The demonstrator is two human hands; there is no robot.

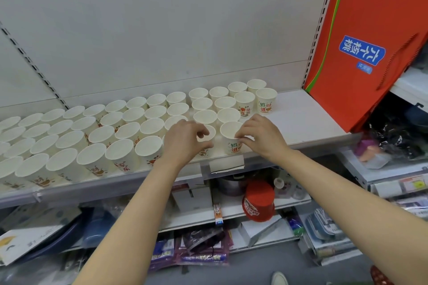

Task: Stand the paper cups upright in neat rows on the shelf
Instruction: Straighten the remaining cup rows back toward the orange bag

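Note:
Several white paper cups (120, 152) with red and green print stand upright in rows across the white shelf (308, 120). My left hand (185, 141) curls its fingers round a front-row cup (209, 132), which it mostly hides. My right hand (261, 136) pinches the rim of the neighbouring front-row cup (230, 136), the last at the right end of that row. Two printed cups (266, 99) close the back rows on the right.
A tall red box (361, 37) with a blue label leans at the shelf's right end. Bare shelf lies between it and the cups. A price tag holder (225, 164) hangs on the front edge. Lower shelves hold a red bucket (259, 201), boxes and packets.

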